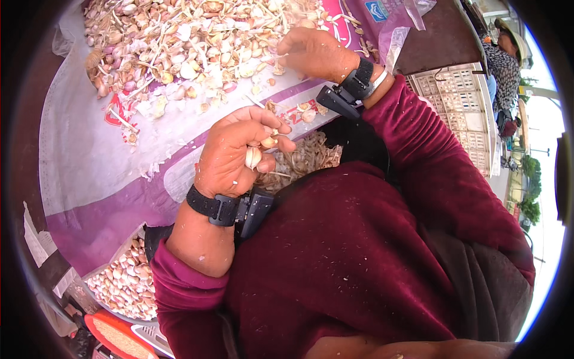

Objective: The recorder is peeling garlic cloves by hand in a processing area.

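In the head view my left hand (pixel 240 150) is curled around several garlic cloves (pixel 253 157), which show between the palm and the fingers. To the upper right, my right hand (pixel 316 51) is bent over the near edge of the garlic heap (pixel 188 40), its fingers blurred; a thin pale bit shows at its fingertips, and whether it grips this is unclear. Loose cloves, dry stems and papery skins make up the heap. It lies on a purple and white printed plastic sack (pixel 103 166). Both wrists wear black straps with dark box-shaped devices.
Below the sack's edge, garlic skins and stems (pixel 302 157) fill a space near my lap. Cloves (pixel 128 285) fill a container at lower left, beside a red basin (pixel 119 336) of small pale grains. White plastic crates (pixel 457 107) stand at right, near another person (pixel 504 67).
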`<state>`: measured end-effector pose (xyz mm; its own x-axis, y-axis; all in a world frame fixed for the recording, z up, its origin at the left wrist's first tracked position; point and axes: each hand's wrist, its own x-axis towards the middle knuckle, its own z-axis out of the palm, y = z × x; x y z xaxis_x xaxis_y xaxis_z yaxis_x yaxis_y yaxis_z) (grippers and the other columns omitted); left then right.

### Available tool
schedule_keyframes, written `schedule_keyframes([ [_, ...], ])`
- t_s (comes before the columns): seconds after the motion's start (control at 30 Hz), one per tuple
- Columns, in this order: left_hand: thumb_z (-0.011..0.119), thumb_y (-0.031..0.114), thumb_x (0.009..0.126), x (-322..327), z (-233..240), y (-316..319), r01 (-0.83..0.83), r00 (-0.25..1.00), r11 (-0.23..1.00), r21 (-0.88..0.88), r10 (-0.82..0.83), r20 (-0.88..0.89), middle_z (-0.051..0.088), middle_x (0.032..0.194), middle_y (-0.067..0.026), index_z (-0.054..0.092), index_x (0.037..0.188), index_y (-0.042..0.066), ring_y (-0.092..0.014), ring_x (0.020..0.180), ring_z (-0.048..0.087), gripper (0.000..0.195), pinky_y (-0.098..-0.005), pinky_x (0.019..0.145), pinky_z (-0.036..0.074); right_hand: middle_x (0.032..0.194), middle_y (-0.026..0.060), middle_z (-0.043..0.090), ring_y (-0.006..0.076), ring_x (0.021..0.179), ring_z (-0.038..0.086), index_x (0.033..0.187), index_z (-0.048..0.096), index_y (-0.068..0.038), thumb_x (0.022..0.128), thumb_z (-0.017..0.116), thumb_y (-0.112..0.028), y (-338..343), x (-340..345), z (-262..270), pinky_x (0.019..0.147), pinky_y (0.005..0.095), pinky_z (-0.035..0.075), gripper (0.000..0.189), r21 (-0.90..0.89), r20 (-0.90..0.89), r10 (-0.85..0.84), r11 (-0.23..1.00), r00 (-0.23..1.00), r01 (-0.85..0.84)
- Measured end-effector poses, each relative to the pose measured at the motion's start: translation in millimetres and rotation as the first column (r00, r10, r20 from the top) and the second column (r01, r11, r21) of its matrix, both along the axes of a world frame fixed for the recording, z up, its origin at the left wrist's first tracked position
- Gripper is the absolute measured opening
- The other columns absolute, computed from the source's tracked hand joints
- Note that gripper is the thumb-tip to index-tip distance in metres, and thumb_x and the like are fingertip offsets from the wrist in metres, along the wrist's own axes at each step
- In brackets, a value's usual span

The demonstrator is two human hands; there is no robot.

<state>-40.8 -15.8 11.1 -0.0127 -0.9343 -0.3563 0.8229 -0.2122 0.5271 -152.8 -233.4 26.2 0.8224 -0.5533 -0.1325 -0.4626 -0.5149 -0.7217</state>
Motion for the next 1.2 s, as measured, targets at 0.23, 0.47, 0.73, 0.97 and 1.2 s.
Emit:
schedule_keyframes([
  [0.23,0.054,0.001,0.088,-10.3,0.7,-10.0,-0.097,0.98,0.995,0.007,0.094,0.174,0.061,0.089,-0.0137,0.047,0.116,-0.004,-0.015,0.063,0.06,0.03,-0.0173,0.04,0.038,0.065,0.0047,0.06,0.0104,0.052,0.055,0.089,0.06,-0.002,0.087,0.07,-0.018,55.0,-15.6,24.9,0.046,0.0225,0.042,0.019,0.635,0.11,-0.089,0.772,0.99,-0.001],
  [0.47,0.058,0.005,0.089,-18.9,-1.2,-10.0,-0.155,0.9,0.988,0.016,0.135,0.414,0.059,0.085,-0.012,0.048,0.113,-0.003,-0.009,0.057,0.053,0.027,-0.0165,0.04,0.035,0.067,0.0082,0.063,0.0104,0.048,0.054,0.082,0.058,0.001,0.087,0.07,-0.018,77.2,-15.5,3.0,0.045,0.023,0.04,0.022,0.658,0.121,-0.203,0.749,0.972,0.075],
  [0.73,0.059,0.005,0.09,-21.4,-3.8,0.0,-0.201,0.911,0.98,0.009,0.184,0.37,0.061,0.084,-0.0112,0.055,0.106,-0.004,-0.007,0.054,0.052,0.019,-0.0161,0.039,0.034,0.065,0.0063,0.064,0.0084,0.045,0.049,0.076,0.06,-0.001,0.089,0.069,-0.021,90.3,-18.3,8.5,0.042,0.0218,0.037,0.025,0.584,0.088,-0.218,0.802,0.972,0.127],
  [0.97,0.059,0.002,0.088,-5.2,28.8,20.4,-0.016,1.0,0.984,-0.177,0.013,-0.023,0.062,0.082,-0.0163,0.057,0.105,-0.006,-0.01,0.051,0.051,0.019,-0.0173,0.038,0.035,0.063,0.0108,0.063,0.0146,0.05,0.059,0.081,0.064,-0.001,0.092,0.061,-0.028,48.6,-23.0,18.7,0.047,0.0293,0.047,0.029,0.177,0.094,-0.08,0.982,0.992,0.063],
  [1.2,0.062,0.0,0.087,-28.8,118.2,79.4,0.276,0.951,0.678,-0.681,-0.297,0.09,0.065,0.09,-0.0221,0.058,0.113,-0.005,-0.02,0.061,0.062,0.026,-0.0255,0.051,0.048,0.089,0.0175,0.068,0.0342,0.086,0.066,0.099,0.069,-0.008,0.083,0.062,-0.016,-10.4,20.3,-31.5,0.076,0.0402,0.052,0.02,-0.498,-0.071,0.197,0.843,0.978,-0.206],
])
